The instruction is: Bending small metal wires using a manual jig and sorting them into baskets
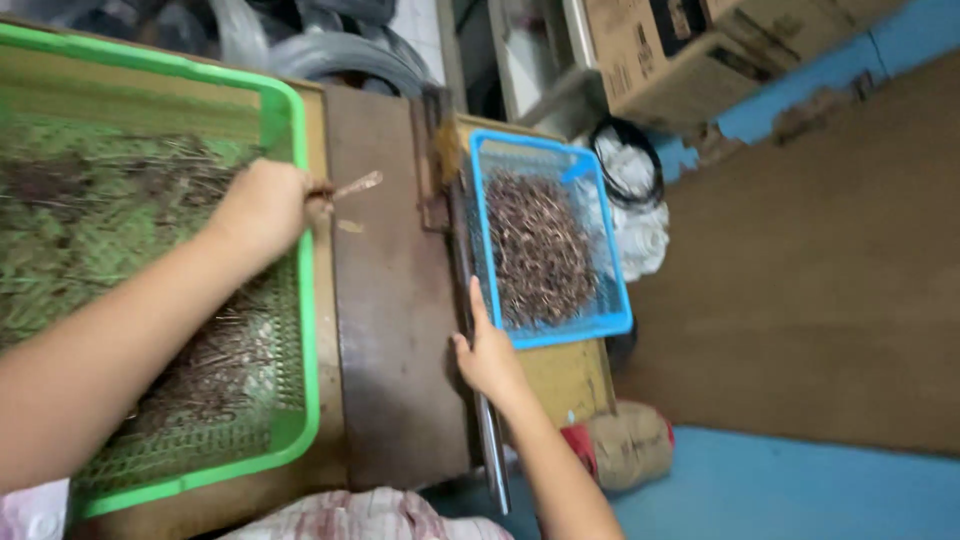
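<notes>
Head view: two mesh baskets, one green basket (296,130) full of dry stalks, one blue basket (480,190) heaped with short brown cut pieces. Between them, a dark metal plate (395,330) on the wooden worktop (565,385). Left hand (262,208) closed around a thin stalk (352,187) at the green rim. Right hand (488,352) curled on a long metal lever (491,450), just beside the blue basket.
</notes>
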